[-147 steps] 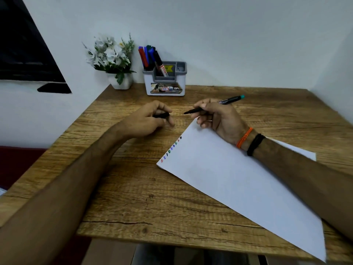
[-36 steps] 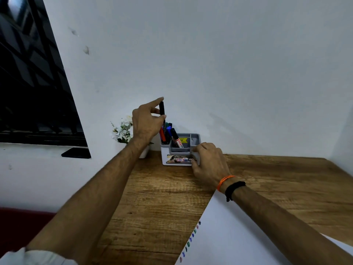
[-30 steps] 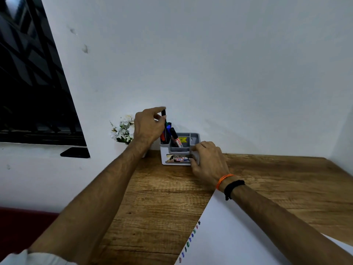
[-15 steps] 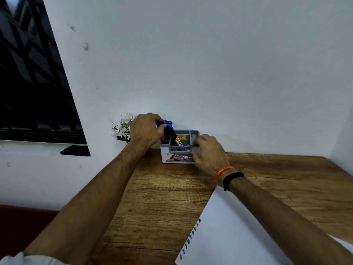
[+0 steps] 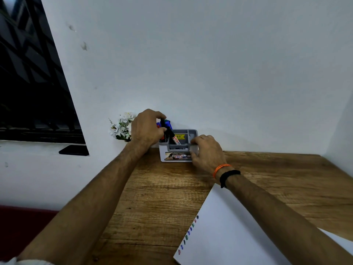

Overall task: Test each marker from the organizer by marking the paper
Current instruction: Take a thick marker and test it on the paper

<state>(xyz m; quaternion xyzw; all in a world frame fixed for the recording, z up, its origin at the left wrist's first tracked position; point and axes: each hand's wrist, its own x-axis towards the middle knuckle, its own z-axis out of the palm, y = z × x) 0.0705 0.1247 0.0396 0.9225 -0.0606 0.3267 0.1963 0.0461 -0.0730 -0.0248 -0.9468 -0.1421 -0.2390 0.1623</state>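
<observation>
L grip: left hand curled round a black marker, thumb + fingers pinching its top; marker stands upright in the back-left slot of the organizer, among other markers.
R grip: right hand grasps the organizer's right end, fingers curled over the rim, thumb on the front face near the label.
Organizer: grey/white, at the back of the worktop, close to the wall; sticker on the front.
Other markers: blue + a red one bunched in the same slot, partly hidden by L hand; a white-barrelled marker w/ black cap leans tilted in the centre slot.
Paper: lies front right on worktop, under the R forearm; row of small coloured marks along its left edge, approx. red, blue, green, dark.
Wrist: orange band + black band on R wrist.
Flowers: white, just left of the organizer, behind L hand; pot hidden.
</observation>
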